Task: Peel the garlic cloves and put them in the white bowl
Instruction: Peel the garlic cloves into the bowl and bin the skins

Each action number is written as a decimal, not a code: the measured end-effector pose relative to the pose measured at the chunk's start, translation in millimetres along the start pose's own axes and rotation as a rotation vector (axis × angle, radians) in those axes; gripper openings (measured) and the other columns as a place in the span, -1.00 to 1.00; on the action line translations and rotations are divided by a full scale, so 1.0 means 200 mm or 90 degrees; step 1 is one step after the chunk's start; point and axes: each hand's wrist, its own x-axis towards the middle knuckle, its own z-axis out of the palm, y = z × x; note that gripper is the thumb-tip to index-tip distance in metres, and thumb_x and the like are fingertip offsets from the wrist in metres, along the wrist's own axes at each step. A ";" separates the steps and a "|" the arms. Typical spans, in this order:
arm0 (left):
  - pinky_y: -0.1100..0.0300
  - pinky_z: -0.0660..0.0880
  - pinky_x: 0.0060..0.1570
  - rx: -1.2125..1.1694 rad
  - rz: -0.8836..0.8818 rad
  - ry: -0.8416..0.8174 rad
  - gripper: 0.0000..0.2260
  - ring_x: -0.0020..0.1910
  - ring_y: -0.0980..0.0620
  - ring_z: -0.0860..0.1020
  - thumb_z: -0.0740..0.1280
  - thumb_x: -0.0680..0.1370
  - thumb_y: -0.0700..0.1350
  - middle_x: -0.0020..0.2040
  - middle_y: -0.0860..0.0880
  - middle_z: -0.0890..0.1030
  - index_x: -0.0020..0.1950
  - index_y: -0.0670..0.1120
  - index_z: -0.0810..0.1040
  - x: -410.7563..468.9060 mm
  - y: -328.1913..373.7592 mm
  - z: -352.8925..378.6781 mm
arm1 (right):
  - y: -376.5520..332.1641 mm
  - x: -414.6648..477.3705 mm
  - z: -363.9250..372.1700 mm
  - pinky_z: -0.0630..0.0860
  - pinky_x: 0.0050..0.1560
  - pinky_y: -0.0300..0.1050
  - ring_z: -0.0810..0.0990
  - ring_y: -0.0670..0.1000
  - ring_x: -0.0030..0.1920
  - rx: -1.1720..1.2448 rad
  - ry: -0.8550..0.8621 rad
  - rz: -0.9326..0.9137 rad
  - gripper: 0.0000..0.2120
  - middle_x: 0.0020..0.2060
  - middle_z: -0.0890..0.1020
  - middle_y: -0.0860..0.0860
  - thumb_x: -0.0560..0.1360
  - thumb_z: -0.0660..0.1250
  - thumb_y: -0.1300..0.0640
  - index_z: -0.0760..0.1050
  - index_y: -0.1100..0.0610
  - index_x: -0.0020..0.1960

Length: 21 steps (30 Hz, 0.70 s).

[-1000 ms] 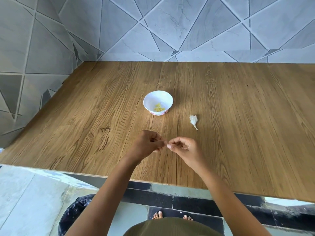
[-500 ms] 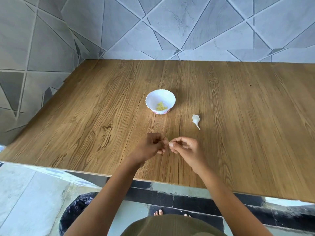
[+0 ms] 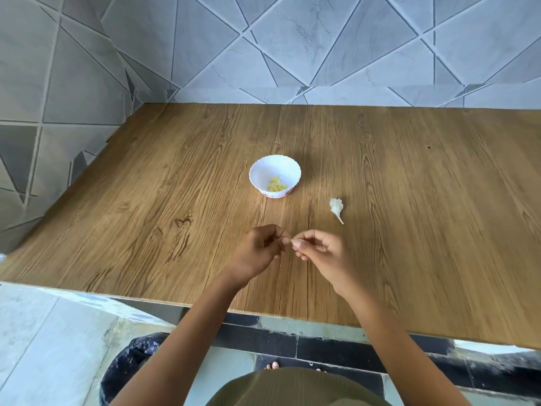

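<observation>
A small garlic clove [image 3: 292, 241] is pinched between the fingertips of my left hand [image 3: 260, 250] and my right hand [image 3: 319, 253], just above the wooden table [image 3: 146, 218] near its front edge. Most of the clove is hidden by my fingers. The white bowl [image 3: 260, 174] stands beyond my hands at the table's middle, with several peeled yellowish cloves [image 3: 276, 184] in it. A white piece of garlic bulb [image 3: 336, 207] with its stem lies to the right of the bowl.
Grey tiled walls [image 3: 205, 48] close off the table at the back and left. Below the table's front edge, at the lower left, stands a bin lined with a black bag [image 3: 128, 364]. My bare toes show on the floor.
My hands stay together on the clove, with only small finger movement. The view has shifted slightly.
</observation>
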 end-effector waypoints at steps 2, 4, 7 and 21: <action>0.30 0.50 -0.23 -0.097 -0.088 -0.036 -0.88 -0.29 0.12 0.54 0.25 0.59 -0.27 -0.28 -0.03 0.58 -0.12 -0.18 0.54 0.00 0.02 0.00 | 0.02 0.00 0.00 0.49 -0.19 -0.29 0.56 -0.16 -0.27 -0.057 -0.025 -0.090 -0.90 -0.32 0.63 -0.13 0.49 0.36 0.28 0.57 0.11 -0.14; 0.32 0.50 -0.25 -0.164 -0.145 -0.064 -0.86 -0.29 0.13 0.55 0.23 0.60 -0.26 -0.28 -0.02 0.59 -0.12 -0.20 0.55 0.00 0.04 -0.02 | 0.02 0.00 0.00 0.49 -0.17 -0.27 0.56 -0.15 -0.25 -0.058 -0.039 -0.111 -0.93 -0.29 0.63 -0.12 0.51 0.33 0.27 0.55 0.13 -0.12; 0.31 0.49 -0.26 -0.226 -0.200 -0.093 -0.83 -0.31 0.13 0.55 0.22 0.60 -0.26 -0.30 -0.03 0.59 -0.14 -0.21 0.55 0.00 0.06 -0.03 | 0.01 0.00 0.01 0.49 -0.14 -0.28 0.54 -0.14 -0.23 -0.035 -0.065 -0.090 -0.94 -0.26 0.59 -0.04 0.55 0.27 0.28 0.50 0.21 -0.09; 0.22 0.46 -0.21 0.199 0.034 0.083 -0.93 -0.28 0.00 0.55 0.32 0.53 -0.26 -0.34 0.12 0.52 -0.13 -0.21 0.57 0.02 0.05 0.02 | -0.03 0.03 0.04 0.48 -0.27 -0.27 0.52 -0.08 -0.33 0.059 -0.017 0.121 -0.86 -0.34 0.55 0.03 0.57 0.23 0.27 0.50 0.20 -0.15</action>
